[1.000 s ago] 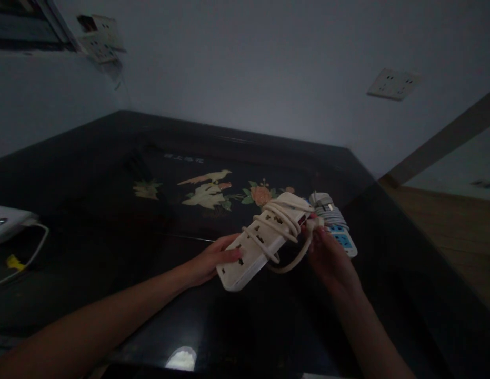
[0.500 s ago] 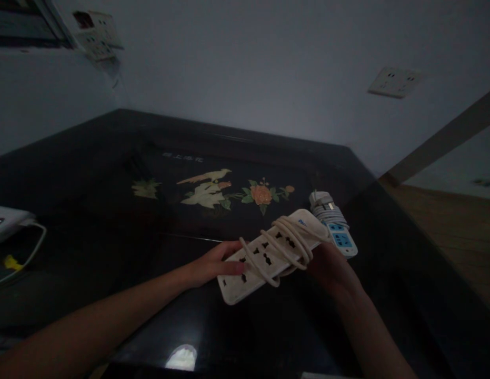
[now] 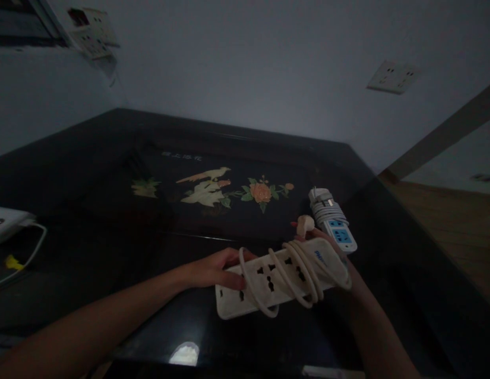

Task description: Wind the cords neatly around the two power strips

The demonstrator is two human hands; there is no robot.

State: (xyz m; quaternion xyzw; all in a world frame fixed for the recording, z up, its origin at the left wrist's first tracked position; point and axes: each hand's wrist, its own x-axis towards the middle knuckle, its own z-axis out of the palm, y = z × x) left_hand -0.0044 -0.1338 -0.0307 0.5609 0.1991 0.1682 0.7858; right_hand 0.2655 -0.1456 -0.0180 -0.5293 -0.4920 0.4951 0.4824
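White power strip [image 3: 277, 281], long axis left to right, right end farther: left hand [image 3: 216, 269] pinches its left end; right hand [image 3: 318, 233], partly hidden, apparently pinches the plug [image 3: 306, 224] beyond its far edge.

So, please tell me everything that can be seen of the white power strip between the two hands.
The white power strip looks like plastic: a long body with rounded corners, dark socket holes and blue lettering near its right end. A pale cord is wound loosely around it. It slants across the view, socket face visible, right end higher in the picture. The left hand grips its left end, thumb on top; the right hand is behind the other end, holding a pale plug.
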